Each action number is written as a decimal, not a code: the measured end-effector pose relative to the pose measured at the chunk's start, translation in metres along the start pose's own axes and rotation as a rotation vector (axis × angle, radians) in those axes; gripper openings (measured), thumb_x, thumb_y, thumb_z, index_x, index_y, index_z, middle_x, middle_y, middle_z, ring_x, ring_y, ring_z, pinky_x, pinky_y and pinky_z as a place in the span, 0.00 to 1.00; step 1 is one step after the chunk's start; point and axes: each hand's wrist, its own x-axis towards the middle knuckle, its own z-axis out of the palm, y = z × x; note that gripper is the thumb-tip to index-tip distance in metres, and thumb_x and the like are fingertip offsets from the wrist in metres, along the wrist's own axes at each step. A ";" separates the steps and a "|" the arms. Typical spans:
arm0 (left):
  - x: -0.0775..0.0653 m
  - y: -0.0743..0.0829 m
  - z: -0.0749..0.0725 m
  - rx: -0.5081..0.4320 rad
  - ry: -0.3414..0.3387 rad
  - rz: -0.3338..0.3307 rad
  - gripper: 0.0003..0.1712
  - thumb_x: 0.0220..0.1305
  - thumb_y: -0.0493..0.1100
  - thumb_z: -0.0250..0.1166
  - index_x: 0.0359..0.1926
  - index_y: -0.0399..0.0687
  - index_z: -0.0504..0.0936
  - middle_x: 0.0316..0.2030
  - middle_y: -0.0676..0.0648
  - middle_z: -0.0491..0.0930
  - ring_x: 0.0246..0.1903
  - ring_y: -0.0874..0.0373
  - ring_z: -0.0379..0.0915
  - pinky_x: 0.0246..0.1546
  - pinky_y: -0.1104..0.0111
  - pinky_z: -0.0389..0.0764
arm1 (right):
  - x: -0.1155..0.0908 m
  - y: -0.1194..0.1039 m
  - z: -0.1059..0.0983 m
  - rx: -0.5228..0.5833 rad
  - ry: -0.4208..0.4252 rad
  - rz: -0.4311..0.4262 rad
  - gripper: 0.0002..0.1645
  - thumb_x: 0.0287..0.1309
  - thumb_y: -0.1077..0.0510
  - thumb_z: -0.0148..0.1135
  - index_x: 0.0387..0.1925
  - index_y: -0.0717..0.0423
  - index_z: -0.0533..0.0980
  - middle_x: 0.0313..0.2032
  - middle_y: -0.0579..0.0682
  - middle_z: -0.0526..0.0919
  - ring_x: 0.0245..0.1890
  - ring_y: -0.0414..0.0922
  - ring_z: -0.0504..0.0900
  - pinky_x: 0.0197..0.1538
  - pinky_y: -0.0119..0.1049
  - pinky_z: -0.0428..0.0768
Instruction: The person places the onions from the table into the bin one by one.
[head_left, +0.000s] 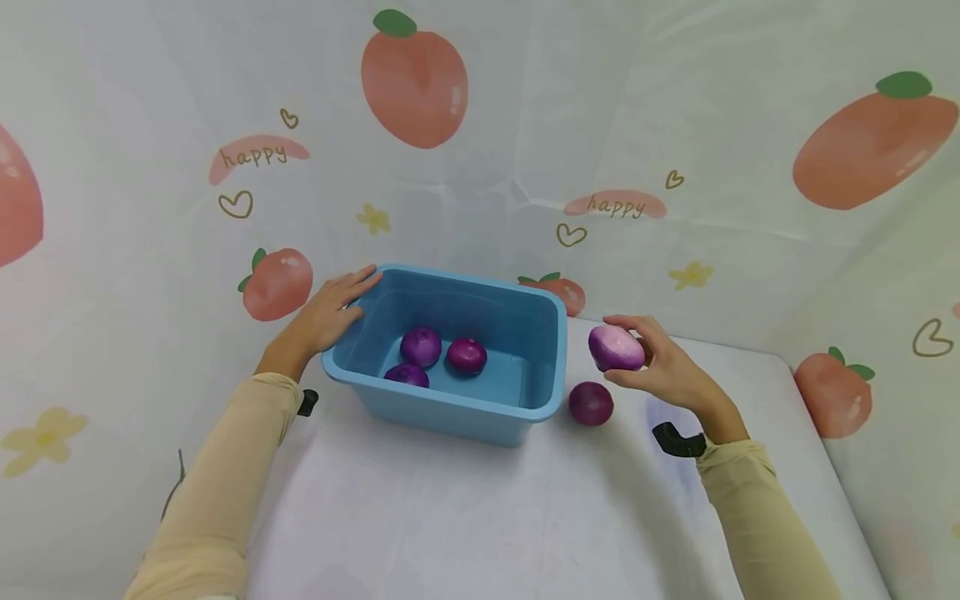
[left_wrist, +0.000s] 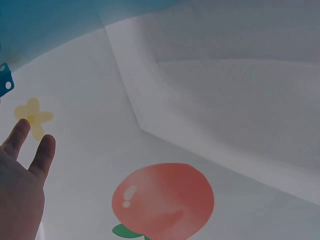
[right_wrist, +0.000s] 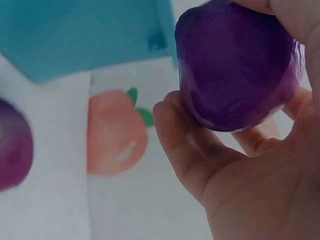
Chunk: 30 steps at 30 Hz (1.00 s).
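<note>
We see the right hand [head_left: 667,367] gripping one red onion [head_left: 616,347] above the table [head_left: 420,517], right of the blue plastic bin [head_left: 450,423]. The left hand [head_left: 326,315], fingers extended, rests on the bin's left end.

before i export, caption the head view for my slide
Right hand holds one purple onion beside a blue bin containing three, another on the table, while left hand touches the rim.

The hand [right_wrist: 255,182] grips a purple onion [right_wrist: 235,65], with a blue bin [right_wrist: 90,37] and second onion [right_wrist: 14,147] leftward.
</note>
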 end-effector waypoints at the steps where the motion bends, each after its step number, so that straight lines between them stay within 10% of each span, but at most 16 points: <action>1: 0.000 0.000 0.000 0.002 0.000 0.000 0.38 0.70 0.43 0.44 0.80 0.63 0.55 0.82 0.52 0.48 0.80 0.35 0.41 0.72 0.29 0.53 | 0.003 -0.004 0.000 0.009 -0.001 -0.014 0.46 0.56 0.55 0.74 0.72 0.45 0.62 0.66 0.56 0.64 0.57 0.55 0.78 0.50 0.29 0.84; 8: 0.000 0.002 -0.002 0.005 -0.004 0.000 0.38 0.70 0.43 0.44 0.80 0.63 0.55 0.82 0.51 0.48 0.80 0.35 0.41 0.72 0.28 0.54 | 0.032 -0.033 0.011 0.153 -0.045 -0.096 0.48 0.52 0.60 0.77 0.68 0.50 0.57 0.62 0.55 0.70 0.60 0.58 0.79 0.51 0.36 0.88; 30: -0.002 0.003 -0.002 0.008 -0.004 -0.018 0.38 0.70 0.43 0.44 0.80 0.64 0.54 0.82 0.51 0.48 0.80 0.35 0.41 0.72 0.28 0.53 | 0.147 -0.103 0.073 0.098 -0.266 -0.185 0.47 0.50 0.51 0.78 0.67 0.46 0.63 0.63 0.52 0.72 0.56 0.52 0.81 0.54 0.44 0.88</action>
